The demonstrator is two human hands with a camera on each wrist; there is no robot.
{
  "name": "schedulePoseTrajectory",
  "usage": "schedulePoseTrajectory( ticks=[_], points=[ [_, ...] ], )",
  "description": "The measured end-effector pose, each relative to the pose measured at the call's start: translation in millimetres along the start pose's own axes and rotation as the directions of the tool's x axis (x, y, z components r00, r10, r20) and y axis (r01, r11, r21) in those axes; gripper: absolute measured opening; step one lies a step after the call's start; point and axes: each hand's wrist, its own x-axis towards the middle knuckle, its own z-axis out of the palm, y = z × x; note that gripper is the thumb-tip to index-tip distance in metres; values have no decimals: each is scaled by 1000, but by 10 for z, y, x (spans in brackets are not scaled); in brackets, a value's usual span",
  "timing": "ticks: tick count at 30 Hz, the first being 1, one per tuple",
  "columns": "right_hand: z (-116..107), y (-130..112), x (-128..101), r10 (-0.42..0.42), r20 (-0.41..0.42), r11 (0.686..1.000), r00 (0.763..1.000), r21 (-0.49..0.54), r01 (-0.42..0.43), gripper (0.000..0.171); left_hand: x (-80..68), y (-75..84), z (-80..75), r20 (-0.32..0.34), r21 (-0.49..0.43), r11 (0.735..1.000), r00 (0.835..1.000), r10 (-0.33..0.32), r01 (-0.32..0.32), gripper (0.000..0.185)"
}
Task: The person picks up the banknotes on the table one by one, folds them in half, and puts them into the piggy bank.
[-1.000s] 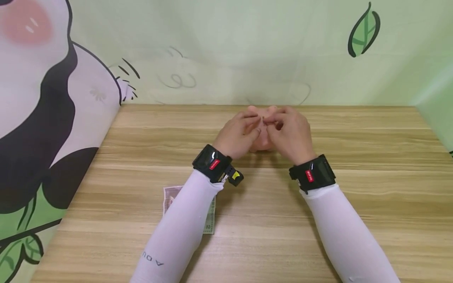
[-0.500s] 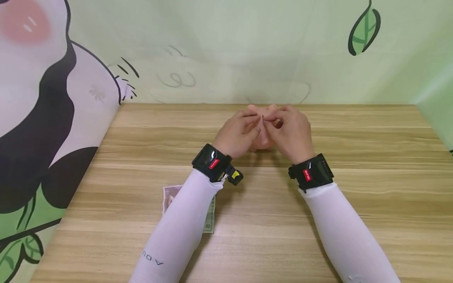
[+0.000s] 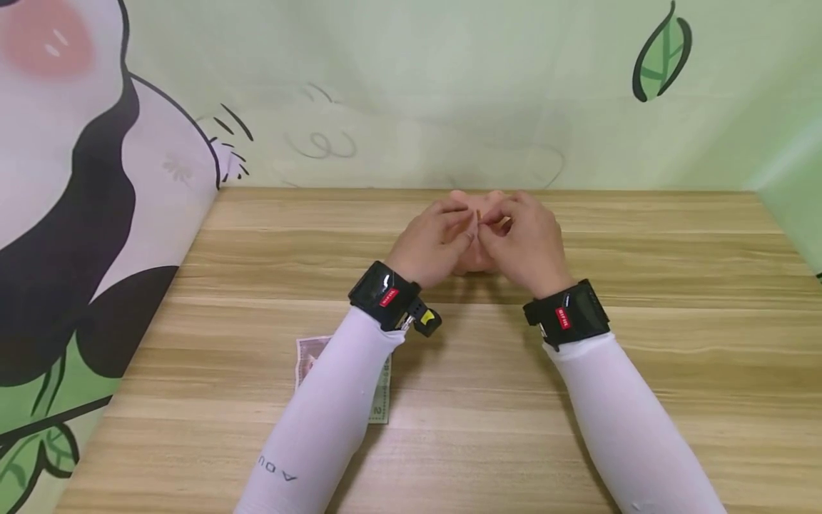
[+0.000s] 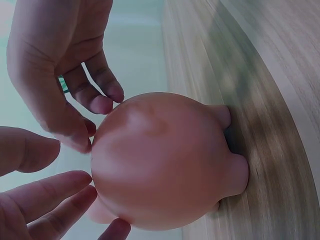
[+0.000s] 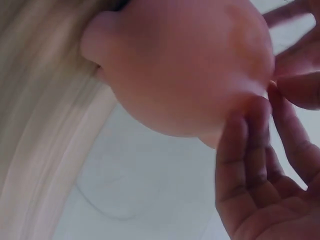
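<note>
Here, one banknote [image 3: 379,400] lies on the desk [image 3: 674,357] under the left sleeve. Two hands meet over one pink piggy bank [image 4: 165,162] standing mid-desk: left hand [image 3: 432,243] and right hand [image 3: 523,239] both pinch something tiny at its top.

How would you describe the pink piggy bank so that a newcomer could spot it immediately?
On the wooden table, look to the far middle, near the green wall. Both hands meet there over the pink piggy bank, a smooth, round figure on stubby legs. Unlike the flat banknote under the left sleeve, it stands bulbous.
</note>
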Motion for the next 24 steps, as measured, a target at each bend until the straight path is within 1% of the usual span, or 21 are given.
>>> schedulePoseTrajectory(
  ticks=[3, 7, 12, 16, 21, 24],
  points=[
    [-57, 16, 12, 33, 34, 999, 999, 6, -33, 14, -1, -7, -1, 4, -16, 1000, 1000, -8, 8, 48],
    [-94, 44, 33, 65, 50, 998, 997, 5, -66, 14, -1, -20, -12, 10, -32, 999, 1000, -15, 15, 48],
    [-81, 34, 65, 64, 92, 998, 994, 24, -66, 12, -9, -37, -62, 13, -61, 997, 999, -41, 41, 47],
    [-55, -3, 92, 72, 106, 997, 992, 25, -75, 10, -31, -46, -120, 17, -93, 994, 998, -52, 54, 47],
    [-11, -116, 104, 59, 120, 997, 991, 49, -66, 9, -150, -83, -217, 20, -160, 982, 995, -102, 104, 44],
    [21, -221, 89, 41, 140, 995, 989, 80, -52, 11, -259, -122, -300, 42, -155, 978, 990, -135, 140, 44]
  ],
)
